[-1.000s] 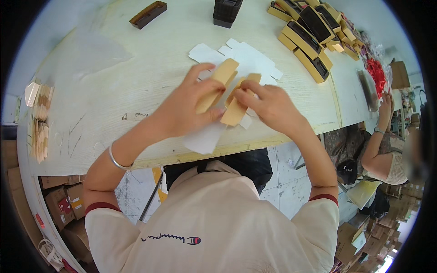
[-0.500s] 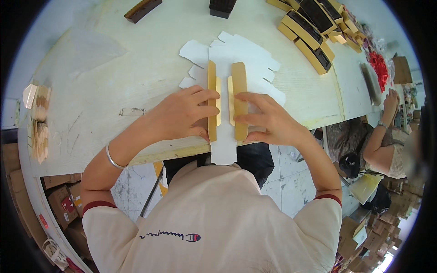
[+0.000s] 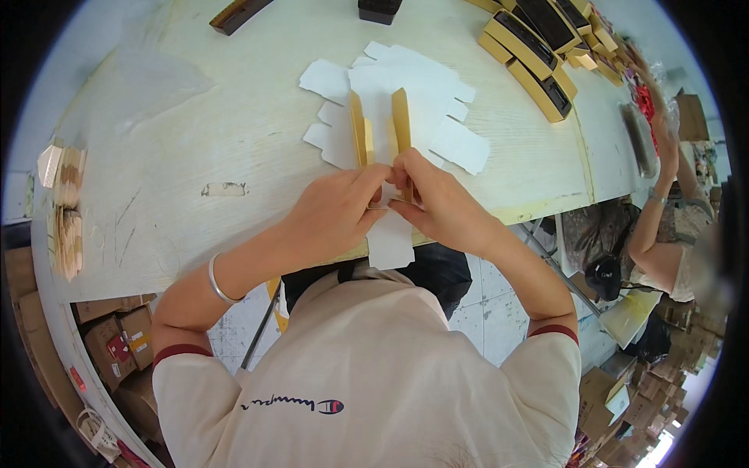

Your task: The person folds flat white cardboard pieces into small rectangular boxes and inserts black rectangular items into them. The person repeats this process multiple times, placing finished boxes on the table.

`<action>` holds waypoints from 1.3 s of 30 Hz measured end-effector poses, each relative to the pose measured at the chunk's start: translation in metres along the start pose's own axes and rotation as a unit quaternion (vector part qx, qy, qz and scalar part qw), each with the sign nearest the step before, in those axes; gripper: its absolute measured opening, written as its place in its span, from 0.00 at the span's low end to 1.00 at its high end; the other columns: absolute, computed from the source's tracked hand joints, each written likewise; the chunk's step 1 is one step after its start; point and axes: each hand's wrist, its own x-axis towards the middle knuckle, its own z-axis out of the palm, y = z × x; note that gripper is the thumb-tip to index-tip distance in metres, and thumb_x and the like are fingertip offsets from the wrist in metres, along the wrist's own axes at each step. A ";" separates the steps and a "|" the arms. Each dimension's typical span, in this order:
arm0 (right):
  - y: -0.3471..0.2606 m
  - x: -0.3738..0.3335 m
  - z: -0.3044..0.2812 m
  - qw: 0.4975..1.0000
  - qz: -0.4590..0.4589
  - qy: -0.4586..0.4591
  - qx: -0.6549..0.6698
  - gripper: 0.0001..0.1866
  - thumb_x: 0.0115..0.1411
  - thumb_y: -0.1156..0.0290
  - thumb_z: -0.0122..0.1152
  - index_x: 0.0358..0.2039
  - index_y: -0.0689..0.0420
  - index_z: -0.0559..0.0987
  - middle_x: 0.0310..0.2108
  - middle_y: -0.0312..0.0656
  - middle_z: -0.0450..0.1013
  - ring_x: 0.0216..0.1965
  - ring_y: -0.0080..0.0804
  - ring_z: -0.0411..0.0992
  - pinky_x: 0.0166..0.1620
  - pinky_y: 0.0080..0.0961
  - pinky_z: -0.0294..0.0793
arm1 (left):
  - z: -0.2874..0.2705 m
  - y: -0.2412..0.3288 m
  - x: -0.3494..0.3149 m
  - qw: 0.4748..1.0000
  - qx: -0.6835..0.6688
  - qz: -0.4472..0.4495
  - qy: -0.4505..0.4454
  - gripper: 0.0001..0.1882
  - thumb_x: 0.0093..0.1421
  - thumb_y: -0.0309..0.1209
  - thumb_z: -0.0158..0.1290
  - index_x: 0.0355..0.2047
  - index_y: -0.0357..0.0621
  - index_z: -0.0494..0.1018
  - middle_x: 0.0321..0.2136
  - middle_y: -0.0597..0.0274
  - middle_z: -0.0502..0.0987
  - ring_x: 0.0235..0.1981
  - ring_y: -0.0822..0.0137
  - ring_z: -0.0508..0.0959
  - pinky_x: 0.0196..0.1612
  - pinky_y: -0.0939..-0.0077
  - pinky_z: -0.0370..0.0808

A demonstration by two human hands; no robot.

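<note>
A partly folded cardboard box [image 3: 402,129], white inside and gold outside, lies lengthwise in front of me at the table's near edge. Its two long side walls stand up, and a white end flap [image 3: 390,240] hangs over the edge toward me. My left hand [image 3: 335,204] pinches the near end of the left wall. At the near end of the right wall, my right hand [image 3: 443,201] grips the card, its fingers curled. Both hands almost meet, hiding the near corners. Beneath the box lie several flat white blanks [image 3: 460,146], fanned out.
Gold boxes with dark trays [image 3: 538,90] are piled at the far right. Two dark trays [image 3: 380,11] sit at the far edge of view. Folded card pieces [image 3: 70,210] stand at the left. A co-worker's arm [image 3: 662,187] reaches over the table's right end.
Both hands have slid to the near end of the box and come together. Its side walls now lean inward at the near end. The co-worker's arms have reached farther over the table.
</note>
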 end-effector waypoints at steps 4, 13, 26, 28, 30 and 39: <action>-0.009 0.000 -0.004 0.999 0.041 -0.022 0.013 0.28 0.50 0.84 0.62 0.50 0.57 0.62 0.41 0.45 0.67 0.35 0.35 0.69 0.36 0.27 0.71 | 0.008 -0.005 0.002 0.991 0.085 0.097 0.025 0.03 0.52 0.24 0.56 0.28 0.42 0.75 0.25 0.61 0.73 0.30 0.59 0.75 0.29 0.66 0.70; -0.006 -0.036 -0.005 0.945 -0.153 -0.018 -0.287 0.38 0.36 0.75 0.70 0.54 0.56 0.70 0.63 0.49 0.56 0.53 0.44 0.65 0.51 0.34 0.66 | -0.001 -0.014 0.001 1.000 -0.012 -0.004 0.019 0.04 0.51 0.27 0.57 0.24 0.40 0.78 0.23 0.62 0.73 0.23 0.59 0.74 0.27 0.67 0.71; 0.020 -0.036 0.009 0.946 -0.235 0.048 -0.220 0.26 0.36 0.73 0.67 0.40 0.61 0.73 0.58 0.51 0.62 0.45 0.43 0.68 0.46 0.34 0.70 | -0.002 -0.012 0.003 1.000 -0.006 0.004 0.013 0.05 0.53 0.28 0.57 0.26 0.40 0.79 0.22 0.59 0.72 0.21 0.58 0.73 0.26 0.67 0.70; 0.022 -0.035 0.012 0.946 -0.240 0.071 -0.205 0.25 0.38 0.75 0.67 0.41 0.61 0.72 0.55 0.52 0.65 0.43 0.44 0.70 0.44 0.34 0.71 | -0.003 -0.012 0.002 1.000 -0.016 -0.004 0.011 0.05 0.53 0.28 0.57 0.26 0.40 0.79 0.21 0.59 0.72 0.21 0.59 0.73 0.26 0.68 0.69; 0.025 -0.031 0.012 0.949 -0.245 0.098 -0.172 0.24 0.41 0.78 0.66 0.42 0.62 0.71 0.52 0.53 0.69 0.41 0.47 0.72 0.42 0.34 0.72 | -0.004 -0.012 0.003 0.999 -0.018 0.026 0.003 0.06 0.54 0.29 0.56 0.28 0.39 0.79 0.22 0.59 0.73 0.22 0.57 0.73 0.26 0.68 0.70; 0.010 -0.006 0.025 0.973 -0.017 0.211 0.093 0.12 0.56 0.82 0.60 0.39 0.59 0.70 0.26 0.39 0.64 0.24 0.25 0.64 0.28 0.19 0.67 | -0.015 -0.004 0.007 0.988 -0.140 -0.055 -0.040 0.12 0.61 0.27 0.51 0.44 0.39 0.69 0.32 0.52 0.75 0.29 0.58 0.74 0.34 0.69 0.70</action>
